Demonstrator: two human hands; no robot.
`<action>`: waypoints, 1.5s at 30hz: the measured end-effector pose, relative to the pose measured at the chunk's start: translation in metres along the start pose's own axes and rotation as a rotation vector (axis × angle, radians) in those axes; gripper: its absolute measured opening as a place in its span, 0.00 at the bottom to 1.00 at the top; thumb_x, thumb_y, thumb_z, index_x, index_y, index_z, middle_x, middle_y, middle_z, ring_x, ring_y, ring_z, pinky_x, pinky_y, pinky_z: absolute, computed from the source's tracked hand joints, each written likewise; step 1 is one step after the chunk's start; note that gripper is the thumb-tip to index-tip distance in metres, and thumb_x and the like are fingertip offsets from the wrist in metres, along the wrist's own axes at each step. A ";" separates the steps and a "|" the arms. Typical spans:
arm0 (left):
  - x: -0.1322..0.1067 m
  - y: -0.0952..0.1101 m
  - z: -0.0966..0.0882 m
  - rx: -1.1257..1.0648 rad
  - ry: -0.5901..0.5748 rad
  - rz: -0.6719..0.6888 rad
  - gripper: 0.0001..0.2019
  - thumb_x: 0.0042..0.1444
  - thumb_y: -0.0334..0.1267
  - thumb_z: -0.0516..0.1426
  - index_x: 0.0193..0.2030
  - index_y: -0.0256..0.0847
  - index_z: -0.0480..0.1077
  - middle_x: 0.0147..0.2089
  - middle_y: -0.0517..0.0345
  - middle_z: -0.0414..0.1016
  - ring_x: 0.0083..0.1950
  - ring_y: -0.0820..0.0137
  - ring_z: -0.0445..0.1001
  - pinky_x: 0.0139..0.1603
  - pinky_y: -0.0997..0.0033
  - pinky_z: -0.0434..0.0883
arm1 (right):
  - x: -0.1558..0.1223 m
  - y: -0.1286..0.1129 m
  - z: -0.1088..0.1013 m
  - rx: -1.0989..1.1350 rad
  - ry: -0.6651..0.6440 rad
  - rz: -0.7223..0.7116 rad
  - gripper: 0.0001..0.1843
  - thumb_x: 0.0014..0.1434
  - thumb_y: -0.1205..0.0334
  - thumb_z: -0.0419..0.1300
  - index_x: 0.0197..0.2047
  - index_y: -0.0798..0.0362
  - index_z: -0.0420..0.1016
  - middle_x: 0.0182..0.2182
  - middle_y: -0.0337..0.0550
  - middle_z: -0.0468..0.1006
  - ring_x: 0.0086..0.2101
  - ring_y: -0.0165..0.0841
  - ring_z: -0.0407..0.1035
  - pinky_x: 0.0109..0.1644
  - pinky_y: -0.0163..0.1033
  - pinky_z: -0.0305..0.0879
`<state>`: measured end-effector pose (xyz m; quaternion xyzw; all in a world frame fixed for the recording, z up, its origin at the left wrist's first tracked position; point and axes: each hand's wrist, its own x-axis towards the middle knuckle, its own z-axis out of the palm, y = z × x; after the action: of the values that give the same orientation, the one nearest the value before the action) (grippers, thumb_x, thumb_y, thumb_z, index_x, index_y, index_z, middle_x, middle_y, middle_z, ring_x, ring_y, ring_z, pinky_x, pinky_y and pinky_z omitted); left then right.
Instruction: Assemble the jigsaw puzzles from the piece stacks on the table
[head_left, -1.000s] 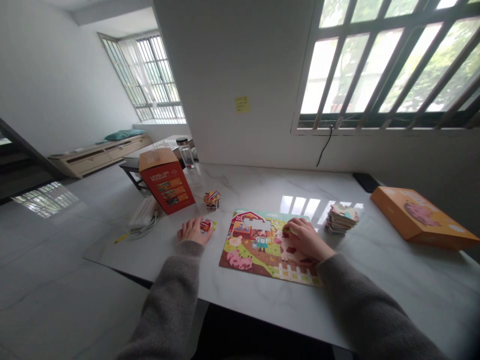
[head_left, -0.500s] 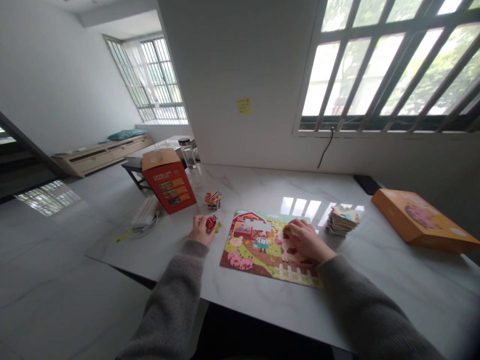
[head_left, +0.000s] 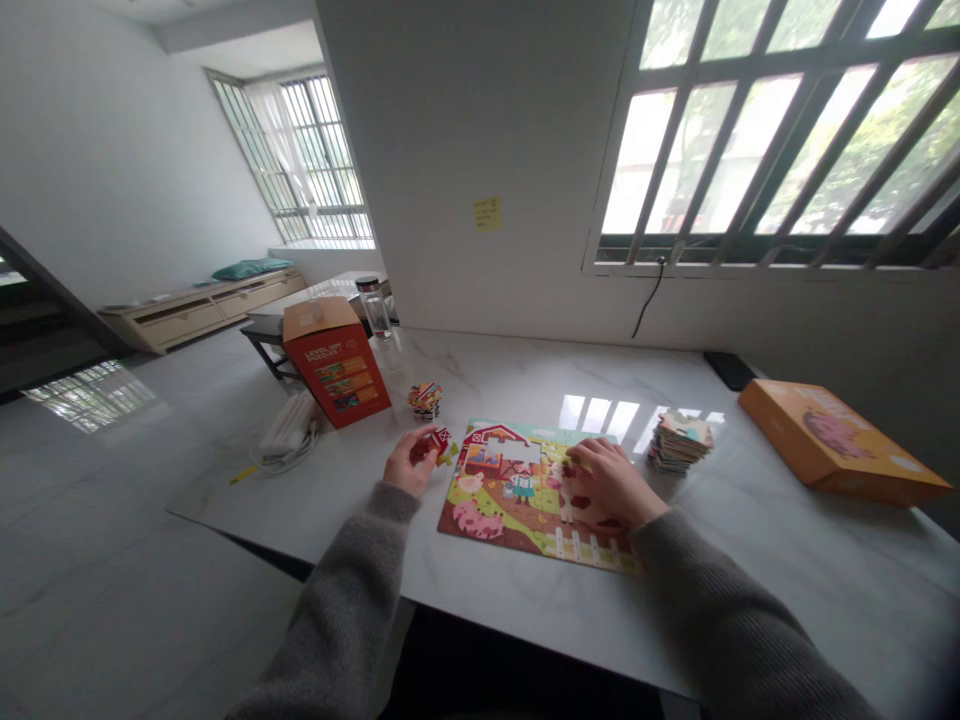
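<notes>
Left grip [head_left: 410, 462] pinching small red-yellow cardboard jigsaw piece [head_left: 442, 442] beside colourful farm-scene jigsaw puzzle [head_left: 480, 520]; right grip [head_left: 611, 483] pressing down on puzzle's right part, fingers curled, any hold hidden.

Cardboard farm jigsaw puzzle [head_left: 517, 500]: red barn, pink pig, white fence on green & brown. Red-&-green loose puzzle piece [head_left: 441, 441]. White marble tabletop [head_left: 750, 590] w/ grey veins. Orange-red cardboard box [head_left: 337, 365]. Grey ribbed knit sleeve [head_left: 720, 600].
</notes>
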<state>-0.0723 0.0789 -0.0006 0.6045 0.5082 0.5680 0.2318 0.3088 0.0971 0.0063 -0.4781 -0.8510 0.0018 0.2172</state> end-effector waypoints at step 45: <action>0.012 0.032 0.088 0.308 -0.275 0.311 0.11 0.57 0.28 0.54 0.41 0.40 0.77 0.43 0.51 0.78 0.48 0.62 0.74 0.54 0.58 0.72 | 0.020 -0.031 0.003 0.188 0.003 -0.058 0.12 0.64 0.64 0.62 0.51 0.47 0.74 0.49 0.47 0.74 0.50 0.42 0.65 0.55 0.50 0.66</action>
<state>0.0186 0.1038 0.0108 0.7751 0.4535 0.4249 0.1137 0.2732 0.0969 0.0174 -0.4306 -0.8603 0.0748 0.2624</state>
